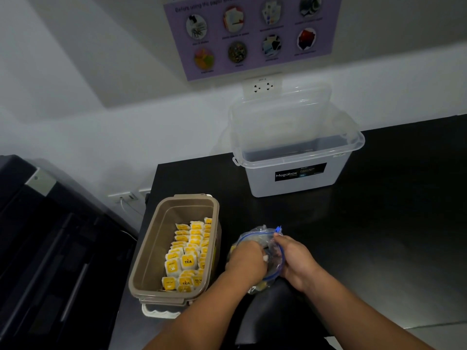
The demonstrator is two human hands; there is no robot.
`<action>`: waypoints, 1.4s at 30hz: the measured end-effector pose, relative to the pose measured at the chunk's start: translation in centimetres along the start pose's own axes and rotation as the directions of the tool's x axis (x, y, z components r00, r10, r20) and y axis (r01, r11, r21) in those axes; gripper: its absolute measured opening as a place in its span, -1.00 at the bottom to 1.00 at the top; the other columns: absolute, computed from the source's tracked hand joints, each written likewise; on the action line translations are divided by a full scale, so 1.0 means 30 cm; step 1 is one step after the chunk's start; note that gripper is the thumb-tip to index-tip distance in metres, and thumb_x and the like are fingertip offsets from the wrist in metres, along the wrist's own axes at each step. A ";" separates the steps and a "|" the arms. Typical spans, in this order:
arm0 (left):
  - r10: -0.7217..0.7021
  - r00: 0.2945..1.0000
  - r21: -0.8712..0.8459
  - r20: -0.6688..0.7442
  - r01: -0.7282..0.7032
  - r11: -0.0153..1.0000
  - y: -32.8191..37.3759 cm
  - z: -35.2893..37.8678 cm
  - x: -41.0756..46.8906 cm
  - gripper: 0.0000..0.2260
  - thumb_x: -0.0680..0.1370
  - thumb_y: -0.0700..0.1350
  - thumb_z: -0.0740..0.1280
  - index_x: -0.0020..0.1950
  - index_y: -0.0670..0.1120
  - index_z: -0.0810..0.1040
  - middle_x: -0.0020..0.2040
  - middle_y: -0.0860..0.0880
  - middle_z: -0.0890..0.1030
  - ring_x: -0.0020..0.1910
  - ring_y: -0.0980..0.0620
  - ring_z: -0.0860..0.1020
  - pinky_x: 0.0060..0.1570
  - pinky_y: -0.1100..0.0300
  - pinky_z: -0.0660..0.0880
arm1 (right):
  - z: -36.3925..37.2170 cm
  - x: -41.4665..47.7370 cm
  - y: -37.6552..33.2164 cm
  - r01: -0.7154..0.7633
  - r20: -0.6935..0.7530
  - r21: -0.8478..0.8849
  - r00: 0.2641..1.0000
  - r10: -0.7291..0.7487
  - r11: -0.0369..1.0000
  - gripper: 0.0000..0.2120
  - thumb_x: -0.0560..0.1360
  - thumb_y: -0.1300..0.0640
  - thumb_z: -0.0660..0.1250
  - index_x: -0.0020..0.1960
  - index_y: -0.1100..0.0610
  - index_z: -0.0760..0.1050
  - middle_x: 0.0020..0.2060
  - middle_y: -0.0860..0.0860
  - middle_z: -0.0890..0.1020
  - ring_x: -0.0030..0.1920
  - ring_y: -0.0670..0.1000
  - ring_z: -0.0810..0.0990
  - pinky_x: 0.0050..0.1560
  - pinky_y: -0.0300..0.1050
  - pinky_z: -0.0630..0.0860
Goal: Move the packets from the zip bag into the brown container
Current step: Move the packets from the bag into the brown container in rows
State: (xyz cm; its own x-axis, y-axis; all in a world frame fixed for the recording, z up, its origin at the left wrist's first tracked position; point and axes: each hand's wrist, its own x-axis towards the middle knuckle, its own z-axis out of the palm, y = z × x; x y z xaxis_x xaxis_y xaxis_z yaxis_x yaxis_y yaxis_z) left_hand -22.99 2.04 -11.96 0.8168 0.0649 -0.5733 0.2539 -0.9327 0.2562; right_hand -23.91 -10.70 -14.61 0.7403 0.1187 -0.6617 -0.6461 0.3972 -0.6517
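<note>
**Tea packets: half in the bag, half in the tub**

The zip bag (254, 233) lies on the black counter (379, 223), just to the right of the brown container (149, 248). It is clear, crumpled plastic with a blue zip track round its open mouth and a blue slider (278, 228) at the far end. Yellowish packets show dimly through its near end.

The left hand (249, 258) is sunk into the bag's mouth, knuckles up and fingers curled downward. The fingertips are hidden inside, so I cannot tell whether they grip a packet. The right hand (294, 260) pinches the right side of the bag's rim, thumb and fingers closed on the plastic and blue track.

The brown container stands open, a long tub with rounded corners and a white clip at its near end. Packets (188, 261) fill its right side in upright rows: small white squares with yellow panels, some marked "TEA".

A clear plastic box (298, 178) labelled "Megabox" stands farther back on the counter, open, its lid leaning against the wall.
</note>
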 end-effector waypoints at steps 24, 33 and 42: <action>0.169 0.914 0.160 -0.368 -0.117 0.980 -0.408 -0.555 -0.269 -0.85 0.57 -0.18 0.33 -0.07 0.09 0.51 -0.09 0.07 0.65 -0.12 0.04 0.61 -0.07 0.12 0.56 | 0.032 0.030 -0.012 -0.025 0.067 0.034 0.997 0.023 0.999 -0.72 0.71 0.11 0.22 0.33 0.21 0.54 0.11 0.23 0.74 0.11 0.21 0.74 0.10 0.20 0.65; 0.058 0.998 0.569 -0.012 -0.041 0.821 -0.416 -0.503 -0.226 -0.81 0.61 -0.17 0.24 0.10 -0.12 0.64 0.02 -0.04 0.64 -0.02 0.03 0.61 -0.02 0.22 0.53 | 0.052 0.035 -0.013 -0.034 0.050 0.043 0.998 0.032 0.999 -0.74 0.71 0.13 0.23 0.31 0.21 0.55 0.09 0.23 0.74 0.13 0.22 0.74 0.18 0.24 0.64; 0.110 0.994 0.811 -0.017 -0.051 0.582 -0.407 -0.436 -0.139 -0.77 0.62 -0.27 0.21 0.22 -0.15 0.56 0.16 -0.12 0.62 0.12 -0.10 0.64 0.08 0.05 0.60 | 0.059 0.038 -0.012 -0.039 0.025 0.032 0.999 0.038 0.999 -0.76 0.71 0.11 0.24 0.27 0.20 0.56 0.04 0.20 0.76 0.05 0.19 0.76 -0.06 0.11 0.68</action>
State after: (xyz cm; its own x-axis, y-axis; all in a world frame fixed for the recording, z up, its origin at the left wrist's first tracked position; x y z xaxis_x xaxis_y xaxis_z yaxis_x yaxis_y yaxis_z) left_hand -22.73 17.79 -2.52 0.8485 -0.0324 -0.5282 -0.3139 -0.8343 -0.4532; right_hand -22.51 -9.08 -14.49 0.7196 0.1566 -0.6765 -0.6682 0.4212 -0.6132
